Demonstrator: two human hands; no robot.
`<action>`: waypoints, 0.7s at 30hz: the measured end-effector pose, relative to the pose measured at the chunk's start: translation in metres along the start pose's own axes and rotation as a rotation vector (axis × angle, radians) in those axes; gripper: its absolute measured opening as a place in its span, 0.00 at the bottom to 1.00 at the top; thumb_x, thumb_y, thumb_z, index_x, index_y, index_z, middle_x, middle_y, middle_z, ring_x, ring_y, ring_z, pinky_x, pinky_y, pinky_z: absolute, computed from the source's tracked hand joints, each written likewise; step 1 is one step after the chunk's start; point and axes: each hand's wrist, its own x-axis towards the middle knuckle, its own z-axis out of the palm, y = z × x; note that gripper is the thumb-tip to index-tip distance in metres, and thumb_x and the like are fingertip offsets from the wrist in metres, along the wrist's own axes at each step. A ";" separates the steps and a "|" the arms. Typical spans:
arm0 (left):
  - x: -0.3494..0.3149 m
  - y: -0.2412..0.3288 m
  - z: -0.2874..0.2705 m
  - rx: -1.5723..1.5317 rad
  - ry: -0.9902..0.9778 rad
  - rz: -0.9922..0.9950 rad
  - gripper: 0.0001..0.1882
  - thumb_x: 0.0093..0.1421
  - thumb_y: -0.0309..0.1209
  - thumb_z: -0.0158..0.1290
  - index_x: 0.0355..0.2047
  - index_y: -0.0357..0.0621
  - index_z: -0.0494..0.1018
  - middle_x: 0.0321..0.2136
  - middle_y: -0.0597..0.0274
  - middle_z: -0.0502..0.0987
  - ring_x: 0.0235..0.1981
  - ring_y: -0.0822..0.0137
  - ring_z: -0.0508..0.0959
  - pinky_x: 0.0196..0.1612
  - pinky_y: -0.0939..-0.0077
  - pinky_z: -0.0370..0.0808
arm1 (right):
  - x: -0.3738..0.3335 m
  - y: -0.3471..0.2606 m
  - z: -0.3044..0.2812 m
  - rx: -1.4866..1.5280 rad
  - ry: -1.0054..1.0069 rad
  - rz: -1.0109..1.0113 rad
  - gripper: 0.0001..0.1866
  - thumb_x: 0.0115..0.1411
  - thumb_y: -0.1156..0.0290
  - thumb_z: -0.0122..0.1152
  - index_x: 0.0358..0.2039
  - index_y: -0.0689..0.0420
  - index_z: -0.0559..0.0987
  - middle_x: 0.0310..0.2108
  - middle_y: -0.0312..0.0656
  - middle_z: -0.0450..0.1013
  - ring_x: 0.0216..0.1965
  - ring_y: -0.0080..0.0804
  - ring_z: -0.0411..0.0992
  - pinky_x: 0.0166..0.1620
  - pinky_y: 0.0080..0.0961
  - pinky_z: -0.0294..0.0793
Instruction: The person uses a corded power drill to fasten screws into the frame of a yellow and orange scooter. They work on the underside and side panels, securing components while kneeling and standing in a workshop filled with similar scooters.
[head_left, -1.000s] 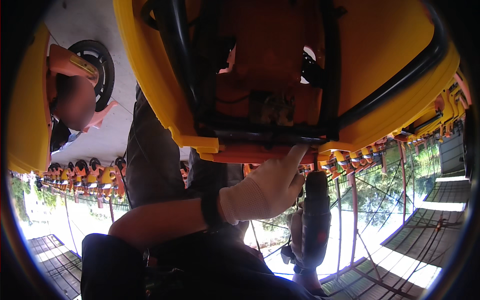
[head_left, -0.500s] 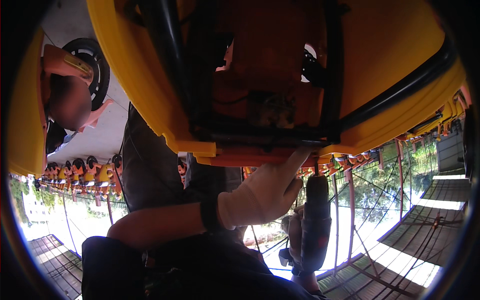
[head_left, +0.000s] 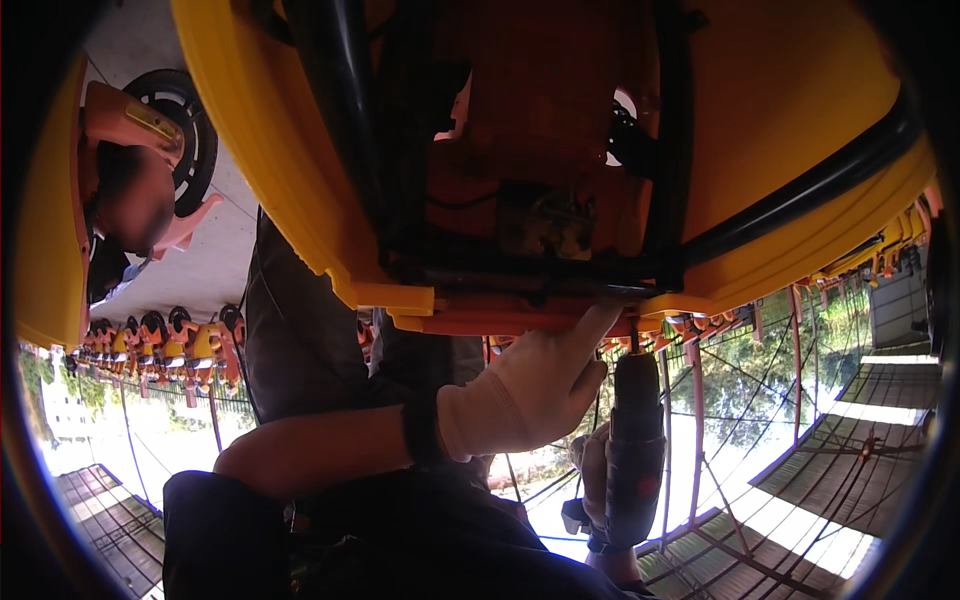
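In a white work glove, my left hand (head_left: 525, 392) reaches up to the lower edge of a large yellow plastic body (head_left: 800, 240). Its index finger is stretched against the orange strip (head_left: 480, 318), beside a black tube frame (head_left: 480, 272); the other fingers are partly hidden. My right hand (head_left: 595, 480), also gloved, is wrapped round a dark power drill (head_left: 635, 460) held upright. The thin bit (head_left: 634, 330) points up at the body's edge, just right of my left fingertip. Whether it touches a screw there is too dark to tell.
A small mechanism with wires (head_left: 545, 222) sits inside the dark cavity. At the left, another person (head_left: 135, 205) is close to a black wheel (head_left: 190, 150) and a yellow body. Several orange and yellow vehicles (head_left: 180, 345) stand in a row behind, beside posts and a fence.
My left hand and the drill hold almost the same place. The other person at the left has shifted slightly.
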 end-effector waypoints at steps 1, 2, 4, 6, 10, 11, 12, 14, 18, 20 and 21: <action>0.000 -0.001 0.001 0.017 0.003 0.008 0.35 0.64 0.23 0.49 0.68 0.34 0.48 0.16 0.58 0.74 0.15 0.62 0.77 0.20 0.67 0.76 | -0.001 -0.001 0.000 -0.008 0.003 -0.010 0.07 0.66 0.63 0.53 0.33 0.51 0.72 0.16 0.36 0.62 0.15 0.26 0.57 0.21 0.25 0.53; 0.000 -0.002 0.001 0.034 0.006 0.016 0.35 0.64 0.23 0.49 0.68 0.34 0.48 0.16 0.58 0.74 0.15 0.62 0.77 0.20 0.67 0.76 | -0.002 -0.003 -0.001 -0.022 0.007 -0.028 0.06 0.65 0.63 0.54 0.34 0.51 0.73 0.17 0.36 0.63 0.16 0.26 0.58 0.22 0.26 0.54; 0.000 -0.001 0.001 0.060 -0.006 0.012 0.35 0.64 0.23 0.49 0.69 0.34 0.47 0.16 0.58 0.74 0.15 0.62 0.77 0.20 0.67 0.76 | -0.003 -0.008 -0.001 -0.068 0.028 -0.080 0.06 0.64 0.63 0.54 0.36 0.51 0.74 0.20 0.36 0.65 0.18 0.27 0.60 0.24 0.27 0.56; 0.000 0.002 -0.001 0.078 -0.037 -0.010 0.36 0.64 0.23 0.49 0.69 0.34 0.46 0.16 0.58 0.74 0.15 0.62 0.77 0.20 0.67 0.75 | -0.002 -0.016 -0.002 -0.158 0.059 -0.174 0.07 0.62 0.64 0.55 0.37 0.50 0.75 0.22 0.35 0.67 0.20 0.28 0.62 0.26 0.29 0.58; -0.001 -0.001 0.001 0.058 -0.001 0.036 0.36 0.64 0.22 0.48 0.69 0.35 0.46 0.15 0.57 0.72 0.14 0.62 0.76 0.19 0.67 0.74 | 0.006 -0.047 -0.003 -0.473 0.178 -0.466 0.09 0.60 0.64 0.56 0.40 0.50 0.76 0.27 0.34 0.70 0.24 0.30 0.66 0.30 0.31 0.62; 0.000 0.000 0.001 0.067 -0.003 0.029 0.36 0.64 0.22 0.48 0.69 0.34 0.45 0.15 0.57 0.72 0.14 0.62 0.76 0.19 0.67 0.74 | 0.009 -0.055 -0.004 -0.564 0.216 -0.541 0.10 0.59 0.64 0.57 0.41 0.50 0.77 0.28 0.34 0.71 0.25 0.31 0.67 0.31 0.32 0.63; 0.000 0.000 0.001 0.078 -0.006 0.023 0.36 0.64 0.22 0.48 0.69 0.34 0.45 0.15 0.57 0.72 0.14 0.62 0.76 0.19 0.67 0.73 | 0.011 -0.063 -0.007 -0.663 0.251 -0.614 0.11 0.58 0.64 0.57 0.42 0.50 0.77 0.29 0.34 0.72 0.26 0.31 0.68 0.32 0.33 0.64; -0.001 0.003 0.000 0.130 0.003 0.048 0.36 0.64 0.22 0.48 0.69 0.33 0.46 0.15 0.57 0.72 0.14 0.62 0.76 0.19 0.67 0.73 | 0.014 -0.081 -0.019 -0.861 0.318 -0.742 0.13 0.57 0.64 0.58 0.43 0.49 0.78 0.32 0.34 0.73 0.28 0.32 0.70 0.34 0.34 0.66; -0.003 0.006 -0.004 0.308 -0.062 -0.021 0.36 0.65 0.22 0.48 0.69 0.32 0.45 0.16 0.56 0.73 0.15 0.60 0.76 0.21 0.67 0.74 | 0.022 -0.102 -0.054 -1.090 0.314 -0.887 0.17 0.54 0.65 0.59 0.46 0.49 0.80 0.37 0.33 0.77 0.32 0.34 0.74 0.38 0.37 0.70; -0.013 -0.001 0.001 0.327 0.081 0.067 0.32 0.65 0.23 0.49 0.66 0.32 0.50 0.19 0.56 0.75 0.18 0.59 0.78 0.23 0.68 0.75 | 0.023 -0.113 -0.071 -1.096 0.183 -0.850 0.19 0.54 0.67 0.59 0.48 0.50 0.80 0.37 0.36 0.77 0.35 0.36 0.75 0.40 0.37 0.68; -0.019 -0.003 0.003 0.340 0.156 0.110 0.30 0.65 0.24 0.50 0.65 0.32 0.52 0.20 0.55 0.76 0.19 0.58 0.78 0.25 0.68 0.76 | 0.023 -0.120 -0.075 -1.127 0.176 -0.876 0.19 0.54 0.67 0.59 0.48 0.50 0.79 0.36 0.36 0.77 0.35 0.37 0.75 0.39 0.38 0.68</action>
